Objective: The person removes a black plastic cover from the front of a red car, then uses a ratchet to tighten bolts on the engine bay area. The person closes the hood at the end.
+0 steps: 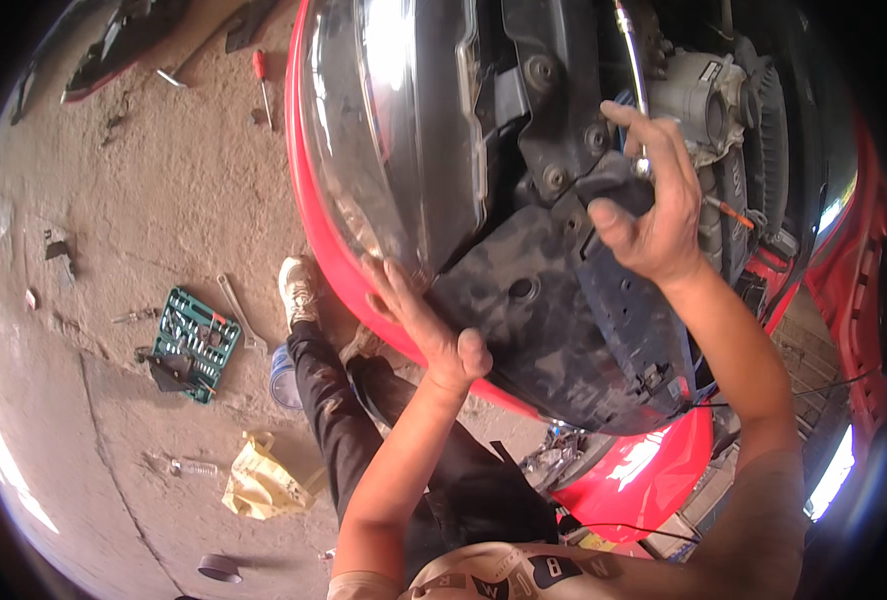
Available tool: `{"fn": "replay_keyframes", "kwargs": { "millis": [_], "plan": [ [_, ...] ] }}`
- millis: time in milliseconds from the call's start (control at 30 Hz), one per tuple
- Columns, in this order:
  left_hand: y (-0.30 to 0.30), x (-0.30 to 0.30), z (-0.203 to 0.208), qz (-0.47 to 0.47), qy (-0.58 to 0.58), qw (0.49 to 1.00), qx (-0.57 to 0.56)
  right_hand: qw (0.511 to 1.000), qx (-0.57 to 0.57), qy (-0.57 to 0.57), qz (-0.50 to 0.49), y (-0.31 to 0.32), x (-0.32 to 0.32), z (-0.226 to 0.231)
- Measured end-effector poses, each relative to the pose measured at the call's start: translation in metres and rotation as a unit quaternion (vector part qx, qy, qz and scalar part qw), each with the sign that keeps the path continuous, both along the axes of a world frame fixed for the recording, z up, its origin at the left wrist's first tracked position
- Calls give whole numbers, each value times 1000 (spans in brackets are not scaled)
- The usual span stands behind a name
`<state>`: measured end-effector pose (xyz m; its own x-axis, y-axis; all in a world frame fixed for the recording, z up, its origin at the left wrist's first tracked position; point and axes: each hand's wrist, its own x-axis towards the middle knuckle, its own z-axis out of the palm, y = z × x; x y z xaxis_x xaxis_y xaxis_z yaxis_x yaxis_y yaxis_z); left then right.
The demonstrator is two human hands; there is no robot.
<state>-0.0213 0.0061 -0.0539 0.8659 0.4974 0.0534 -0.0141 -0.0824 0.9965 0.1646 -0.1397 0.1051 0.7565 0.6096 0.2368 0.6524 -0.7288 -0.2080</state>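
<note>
My left hand (425,325) rests with stretched fingers at the red bumper edge (325,225), beside the lower corner of a clear headlight (358,130). Over the engine bay, my right hand (663,205) is spread, thumb and fingers apart. A shiny metal rod (633,55), like a socket extension, passes behind its fingers; its lower end shows between thumb and fingers. I see no grip on it. Below both hands lies a dusty black plastic cover (523,310) with a round hole. A black bracket with bolts (553,120) sits beyond it.
On the concrete floor at left lie a green socket set case (195,345), a wrench (241,312), a red-handled screwdriver (261,85), a yellow bag (263,480) and a tape roll (219,568). A metal engine part (698,100) and an orange-handled tool (731,213) are right of my right hand.
</note>
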Motion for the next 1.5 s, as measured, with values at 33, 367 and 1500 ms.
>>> {"fn": "replay_keyframes", "kwargs": {
  "millis": [33,367,1500],
  "plan": [
    [3,1,2,-24,24,998,44,1000,5,0,3,-3,-3,-2],
    [20,14,26,171,-34,984,-26,1000,21,-13,1,4,-4,-6],
    [16,42,83,-274,22,871,408,985,118,-90,-83,-5,-10,-19]
  ]
}}
